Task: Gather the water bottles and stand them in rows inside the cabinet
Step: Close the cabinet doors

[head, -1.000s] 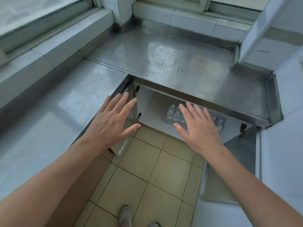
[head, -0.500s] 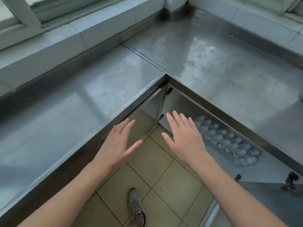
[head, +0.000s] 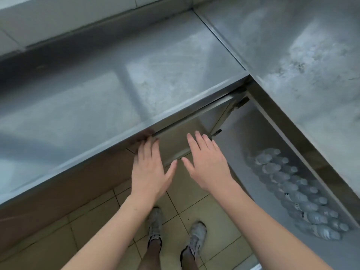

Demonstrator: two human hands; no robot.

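The water bottles (head: 296,191) stand packed in rows on the floor of the open cabinet (head: 243,137), low at my right, under the edge of the steel tabletop (head: 116,98). Compared with a second ago my view has swung left and tipped down: the bottles have slid from the middle of the picture to its right side, and both hands have drawn closer together. I judge the stacking largely done, since no loose bottle shows anywhere. The open cabinet door (head: 185,141) sits just beyond my fingers, so closing it may come next. My left hand (head: 151,172) is flat and spread, holding nothing, fingertips at the tabletop's front lip; whether they touch it I cannot tell. My right hand (head: 207,166) hovers beside it, fingers straight, empty. My shoes (head: 175,230) rest on the tiled floor (head: 97,230).
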